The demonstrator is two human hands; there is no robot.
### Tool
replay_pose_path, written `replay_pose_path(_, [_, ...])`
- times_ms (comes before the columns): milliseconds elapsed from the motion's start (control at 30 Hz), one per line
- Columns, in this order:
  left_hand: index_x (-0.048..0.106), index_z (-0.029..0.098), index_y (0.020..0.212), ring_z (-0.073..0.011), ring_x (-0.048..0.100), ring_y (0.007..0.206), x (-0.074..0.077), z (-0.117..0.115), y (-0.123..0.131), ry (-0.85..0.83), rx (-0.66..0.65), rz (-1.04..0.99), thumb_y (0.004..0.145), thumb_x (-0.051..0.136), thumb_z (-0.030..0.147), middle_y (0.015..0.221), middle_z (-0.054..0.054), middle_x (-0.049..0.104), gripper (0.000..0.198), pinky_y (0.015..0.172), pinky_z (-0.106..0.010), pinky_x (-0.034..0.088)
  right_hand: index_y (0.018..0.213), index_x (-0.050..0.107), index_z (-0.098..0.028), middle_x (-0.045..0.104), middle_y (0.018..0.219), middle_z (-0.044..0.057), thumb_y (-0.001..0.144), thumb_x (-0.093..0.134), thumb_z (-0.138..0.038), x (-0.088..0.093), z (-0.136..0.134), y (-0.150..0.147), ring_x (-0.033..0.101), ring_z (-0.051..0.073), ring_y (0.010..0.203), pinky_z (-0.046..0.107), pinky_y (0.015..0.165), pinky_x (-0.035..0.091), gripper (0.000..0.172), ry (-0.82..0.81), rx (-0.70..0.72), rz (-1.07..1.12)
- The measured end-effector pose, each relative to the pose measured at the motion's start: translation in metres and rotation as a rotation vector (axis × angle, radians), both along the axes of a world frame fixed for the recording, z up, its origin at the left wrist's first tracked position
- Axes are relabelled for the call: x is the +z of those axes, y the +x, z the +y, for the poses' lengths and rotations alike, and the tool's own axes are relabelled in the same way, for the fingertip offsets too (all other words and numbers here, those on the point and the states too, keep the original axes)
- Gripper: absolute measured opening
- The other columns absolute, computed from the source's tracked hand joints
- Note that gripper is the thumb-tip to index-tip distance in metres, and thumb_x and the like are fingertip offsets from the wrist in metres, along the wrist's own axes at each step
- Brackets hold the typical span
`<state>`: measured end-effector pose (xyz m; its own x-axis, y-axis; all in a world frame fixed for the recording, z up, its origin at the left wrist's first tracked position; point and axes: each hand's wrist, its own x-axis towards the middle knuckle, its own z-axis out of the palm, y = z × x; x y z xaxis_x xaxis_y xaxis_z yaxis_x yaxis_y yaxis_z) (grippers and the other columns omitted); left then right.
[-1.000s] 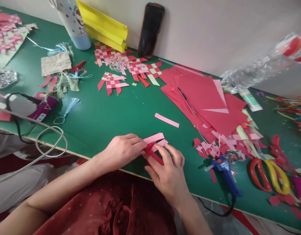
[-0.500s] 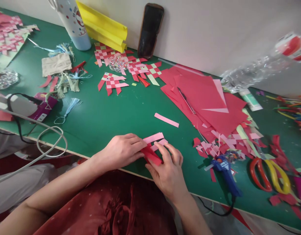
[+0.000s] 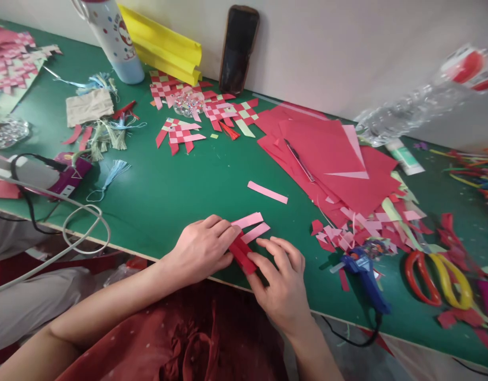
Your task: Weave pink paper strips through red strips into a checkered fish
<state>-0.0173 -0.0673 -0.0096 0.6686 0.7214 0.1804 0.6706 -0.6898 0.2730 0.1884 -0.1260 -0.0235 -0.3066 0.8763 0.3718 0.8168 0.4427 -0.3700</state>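
Near the front edge of the green table point(image 3: 180, 185), my left hand point(image 3: 200, 248) presses down on a small weave of pink strips point(image 3: 252, 226) and red strips point(image 3: 243, 254), fingers curled on its left end. My right hand point(image 3: 281, 280) pinches the lower end of the red strips between thumb and fingers. One loose pink strip point(image 3: 267, 192) lies just beyond the weave.
A stack of red paper sheets point(image 3: 331, 159) with scraps lies to the right. A blue glue gun point(image 3: 365, 275) and red-yellow scissors point(image 3: 438, 275) sit at the front right. Finished woven pieces point(image 3: 180, 132), a phone point(image 3: 239, 50), a bottle point(image 3: 115, 39) and tassels point(image 3: 105, 132) are at the back.
My right hand slid down and toward me along the red strips. The pink strips now show more fully. The view shifted slightly.
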Motion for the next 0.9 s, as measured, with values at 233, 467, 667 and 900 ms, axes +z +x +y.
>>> replay_pose_path(233, [0.057, 0.014, 0.116, -0.0232, 0.063, 0.093, 0.0, -0.002, 0.003, 0.001, 0.027, 0.03, 0.092, 0.056, 0.024, 0.099, -0.008, 0.068, 0.026, 0.082, -0.037, 0.056, 0.102, 0.069, -0.024, 0.067, 0.117, 0.008, 0.088, 0.065, -0.026, -0.005, -0.001, -0.001, 0.052, 0.029, 0.115, 0.048, 0.098, 0.039, 0.015, -0.008, -0.021, -0.017])
replay_pose_path(467, [0.058, 0.014, 0.115, -0.0233, 0.063, 0.098, 0.0, -0.001, -0.001, -0.004, 0.001, 0.005, 0.09, 0.054, 0.019, 0.105, -0.009, 0.068, 0.025, 0.085, -0.037, 0.056, 0.102, 0.07, -0.024, 0.066, 0.117, 0.009, 0.088, 0.065, -0.026, -0.006, -0.001, 0.0, 0.052, 0.028, 0.116, 0.048, 0.099, 0.041, 0.015, -0.023, -0.019, 0.004])
replay_pose_path(667, [0.058, 0.013, 0.118, -0.023, 0.064, 0.096, -0.003, 0.002, -0.006, 0.033, -0.021, -0.047, 0.092, 0.051, 0.019, 0.106, -0.009, 0.069, 0.028, 0.083, -0.037, 0.057, 0.102, 0.067, -0.022, 0.065, 0.117, 0.01, 0.088, 0.067, -0.024, 0.0, -0.002, 0.003, 0.054, 0.029, 0.115, 0.05, 0.097, 0.042, 0.015, -0.017, -0.001, 0.034])
replay_pose_path(900, [0.057, 0.012, 0.121, -0.0234, 0.064, 0.096, 0.0, 0.002, -0.003, 0.027, -0.026, -0.004, 0.093, 0.054, 0.024, 0.105, -0.01, 0.069, 0.031, 0.083, -0.037, 0.056, 0.112, 0.064, -0.021, 0.067, 0.112, 0.009, 0.089, 0.058, -0.011, 0.002, 0.01, 0.007, 0.055, 0.026, 0.112, 0.047, 0.097, 0.047, 0.025, 0.028, -0.027, 0.058])
